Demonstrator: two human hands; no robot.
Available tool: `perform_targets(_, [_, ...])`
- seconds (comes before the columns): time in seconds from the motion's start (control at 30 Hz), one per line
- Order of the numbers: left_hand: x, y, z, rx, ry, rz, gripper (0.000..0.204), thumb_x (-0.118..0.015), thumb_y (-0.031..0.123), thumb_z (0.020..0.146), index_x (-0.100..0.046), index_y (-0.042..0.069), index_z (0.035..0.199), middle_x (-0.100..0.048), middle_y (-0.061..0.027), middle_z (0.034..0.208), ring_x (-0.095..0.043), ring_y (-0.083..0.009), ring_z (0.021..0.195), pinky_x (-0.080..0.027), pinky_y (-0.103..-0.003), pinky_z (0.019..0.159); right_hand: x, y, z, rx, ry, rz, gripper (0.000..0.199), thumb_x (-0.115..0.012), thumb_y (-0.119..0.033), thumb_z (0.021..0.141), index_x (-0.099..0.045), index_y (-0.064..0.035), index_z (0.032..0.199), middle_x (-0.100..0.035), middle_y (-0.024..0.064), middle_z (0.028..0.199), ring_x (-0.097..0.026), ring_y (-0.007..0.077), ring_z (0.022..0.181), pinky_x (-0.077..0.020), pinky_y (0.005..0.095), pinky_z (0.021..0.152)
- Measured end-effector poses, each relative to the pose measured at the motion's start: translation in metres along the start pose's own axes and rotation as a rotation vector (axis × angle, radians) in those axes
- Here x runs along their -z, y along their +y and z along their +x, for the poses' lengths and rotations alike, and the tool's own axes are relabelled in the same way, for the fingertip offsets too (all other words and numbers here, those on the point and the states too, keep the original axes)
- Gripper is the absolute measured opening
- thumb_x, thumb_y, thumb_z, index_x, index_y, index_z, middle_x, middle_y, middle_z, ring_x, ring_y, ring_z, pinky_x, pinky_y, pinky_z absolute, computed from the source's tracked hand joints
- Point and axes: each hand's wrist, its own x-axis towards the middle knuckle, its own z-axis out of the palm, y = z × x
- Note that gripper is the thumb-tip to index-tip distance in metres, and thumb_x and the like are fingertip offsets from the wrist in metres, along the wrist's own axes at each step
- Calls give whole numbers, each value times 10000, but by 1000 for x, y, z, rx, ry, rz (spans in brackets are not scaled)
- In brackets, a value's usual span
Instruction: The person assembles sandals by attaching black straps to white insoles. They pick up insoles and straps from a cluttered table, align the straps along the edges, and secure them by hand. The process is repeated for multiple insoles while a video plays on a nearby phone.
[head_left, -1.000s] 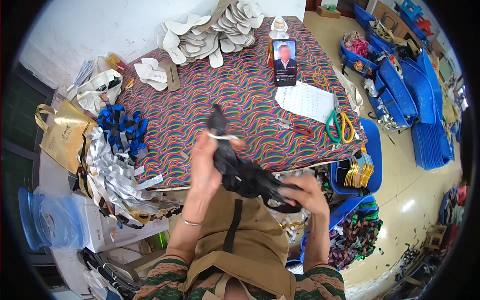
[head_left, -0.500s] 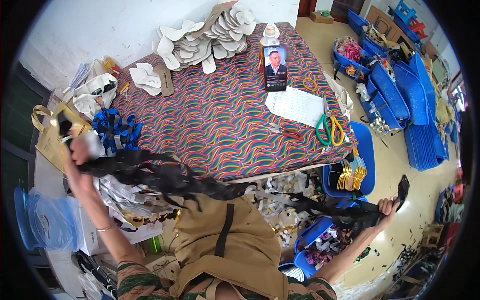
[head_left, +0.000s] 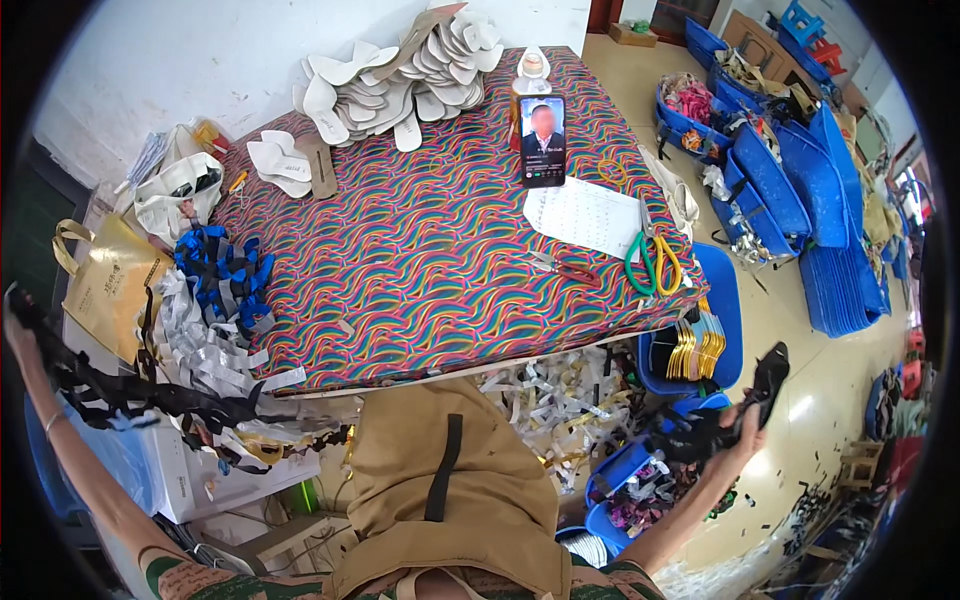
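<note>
My left hand (head_left: 22, 335) is at the far left rim, closed on one end of a long string of black strips (head_left: 150, 395). The string sags to the right, over a heap of silvery-white strips (head_left: 195, 320) at the table's left side. On the other side, my right hand (head_left: 745, 432) is closed round a bunch of black strips (head_left: 690, 432), with a glossy black end sticking up above the fingers. This bunch hangs over a blue bin of scraps (head_left: 625, 470). The two black lengths are apart. Dark vignetting partly hides my left fingers.
A patterned table (head_left: 400, 260) carries pale insoles (head_left: 400, 90), a phone (head_left: 543, 140), a paper sheet (head_left: 585, 215), snips (head_left: 565, 268) and scissors (head_left: 655, 265). Blue strips (head_left: 225, 265) lie at its left edge. Blue baskets (head_left: 840, 270) stand right; scraps (head_left: 560, 390) fill the space below the table.
My left hand has swung down and outward to the far left with its black string. Black strips stretched across between both hands before; now two separate lengths hang. My right hand has shifted slightly left.
</note>
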Motion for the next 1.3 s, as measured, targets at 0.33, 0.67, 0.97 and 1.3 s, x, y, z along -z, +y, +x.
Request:
perform_targets(0.33, [-173,-225,-110,-299,-452,1119,419,-727,294,790,-630,-83,945,-663,-172,828,-637,-277,843,-484,-418,777,-127,31,-74,175,-319,-452,369,-668,10,851,-562,71,1200,-674,164,896,-658,203,737,-520,328,674])
perform_targets(0.67, [-360,31,-610,581,-1574,-291,400,-598,124,914,-577,-32,1281,-660,-126,1144,-659,-195,990,-539,-327,839,-180,29,-105,427,-517,-562,491,-669,10,811,-528,43,1280,-657,235,984,-668,345,856,-523,383,726])
perform_targets(0.97, [-370,36,-702,1082,-1370,-593,244,-684,143,890,-647,27,1102,-682,-29,979,-617,-83,879,-495,-263,715,-177,15,-111,-284,-655,-39,345,-642,-149,921,-601,55,1197,-675,92,916,-607,125,794,-487,267,716])
perform_targets(1.3, [-370,34,-711,1123,-1237,-684,164,-663,43,854,-633,17,1013,-689,-52,926,-641,-92,825,-517,-262,756,-157,31,-86,-278,-633,-59,298,-574,-209,985,-688,50,1078,-693,39,921,-602,79,822,-473,234,773])
